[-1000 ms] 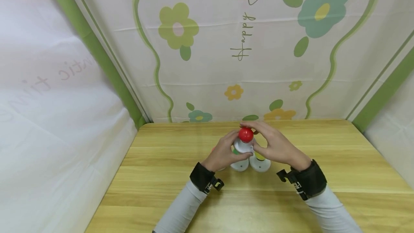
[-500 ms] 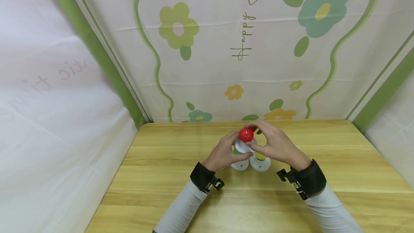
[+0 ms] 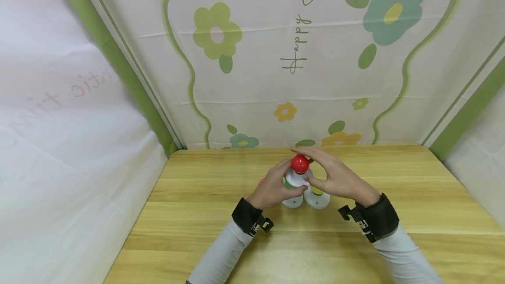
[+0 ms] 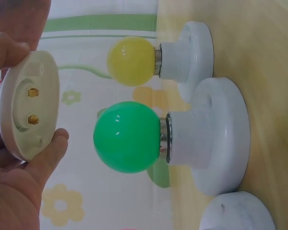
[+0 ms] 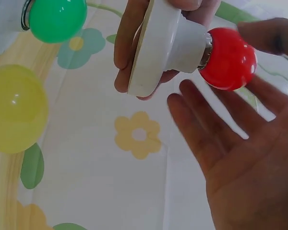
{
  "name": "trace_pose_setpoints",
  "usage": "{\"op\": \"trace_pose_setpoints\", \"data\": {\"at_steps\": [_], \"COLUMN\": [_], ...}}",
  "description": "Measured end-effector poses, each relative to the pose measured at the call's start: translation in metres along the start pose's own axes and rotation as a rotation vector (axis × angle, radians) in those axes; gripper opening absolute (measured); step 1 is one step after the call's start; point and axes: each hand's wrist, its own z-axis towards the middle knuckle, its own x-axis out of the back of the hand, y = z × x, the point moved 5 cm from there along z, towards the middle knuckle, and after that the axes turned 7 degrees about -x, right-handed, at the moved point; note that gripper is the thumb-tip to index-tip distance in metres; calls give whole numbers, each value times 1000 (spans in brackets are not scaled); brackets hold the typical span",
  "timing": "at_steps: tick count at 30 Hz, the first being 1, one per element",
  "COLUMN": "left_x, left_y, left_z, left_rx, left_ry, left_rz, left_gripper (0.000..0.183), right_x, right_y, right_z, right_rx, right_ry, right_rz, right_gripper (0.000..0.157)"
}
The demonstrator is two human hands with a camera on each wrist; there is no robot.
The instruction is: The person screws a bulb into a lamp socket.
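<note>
A white lamp socket (image 3: 295, 179) with a red light bulb (image 3: 300, 164) in it is held up over the table by my left hand (image 3: 271, 186). That hand grips the socket's round base by its rim; in the left wrist view the underside with two brass terminals shows. Around the red bulb, my right hand (image 3: 340, 179) has its fingers spread and fairly straight, the thumb blurred at the bulb's edge. Whether any finger touches the glass is hard to tell. Below stand a green bulb (image 4: 127, 136) and a yellow bulb (image 4: 131, 61), each in a white socket.
Another white socket base (image 4: 237, 213) stands beside the green one, and a pinkish-red bulb (image 3: 261, 181) peeks out behind my left hand. All stand on a wooden table (image 3: 197, 214). Behind its far edge hangs a flowered white curtain (image 3: 252, 78).
My right thumb and fingers closed in on the red bulb half a second ago and have now spread away again. The left hand and the socket have stayed in place.
</note>
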Motion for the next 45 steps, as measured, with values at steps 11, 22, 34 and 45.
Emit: {"op": "trace_pose_setpoints", "data": {"at_steps": [11,22,34,45], "left_x": [0,-16,-16,-9], "left_y": [1,-33,-37,-13], "left_z": [0,-8,-10,-4], "left_rx": [-7,35,57,22], "left_ry": [4,-21,-59,-34], "left_rz": [-3,1,30,11], "left_gripper": [62,66,69,70], "right_x": [3,4,6,8], "right_y": [-1,-1,-1,-5], "right_z": [-2,1,0,-1], "right_rx": [40,22,39,99], "right_ry": [13,96,105,56], "right_rz": [39,-23,-14,23], "right_gripper": [49,52,60,50]}}
